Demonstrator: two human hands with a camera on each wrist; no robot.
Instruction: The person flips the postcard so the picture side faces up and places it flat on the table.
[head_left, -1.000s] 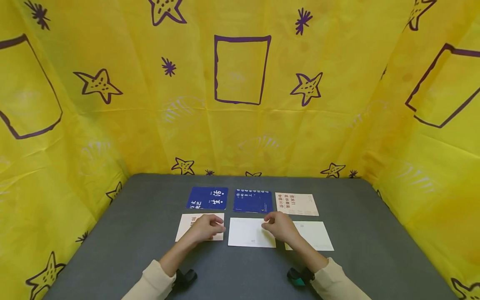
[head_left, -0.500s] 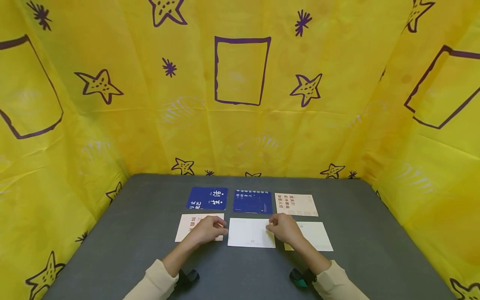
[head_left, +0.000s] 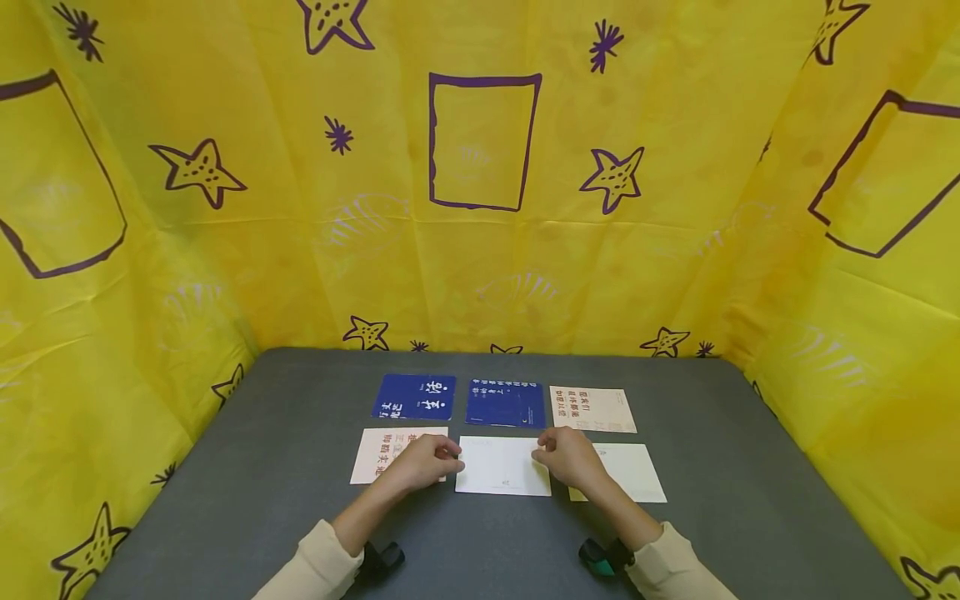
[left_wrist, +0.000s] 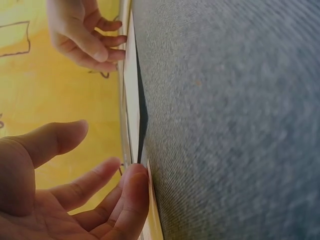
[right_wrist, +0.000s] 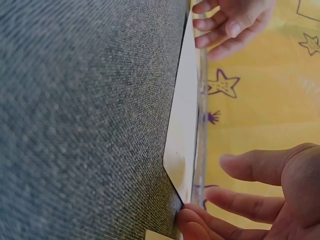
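A white card (head_left: 501, 471) with small faint print lies in the middle of the front row, between both hands. My left hand (head_left: 431, 461) has its fingertips right at that card's left edge, over part of a cream card with red writing (head_left: 375, 458). The left wrist view shows the thumb (left_wrist: 70, 137) well apart from the loosely bent fingers. At the white card's right edge are the fingertips of my right hand (head_left: 570, 457), its thumb (right_wrist: 250, 165) likewise raised clear of them. Below the right hand, another pale card (head_left: 630, 473) is partly hidden.
In the back row lie two blue cards with white writing, one left (head_left: 414, 397) and one in the middle (head_left: 506, 404), plus a cream card with red print (head_left: 596, 408). The dark grey table (head_left: 247, 500) is enclosed by a yellow patterned cloth (head_left: 480, 275).
My left hand has moved slightly right, up to the middle white card's left edge, uncovering more of the cream card's writing. The right hand shifted a little right, then stayed. The cards lie as before.
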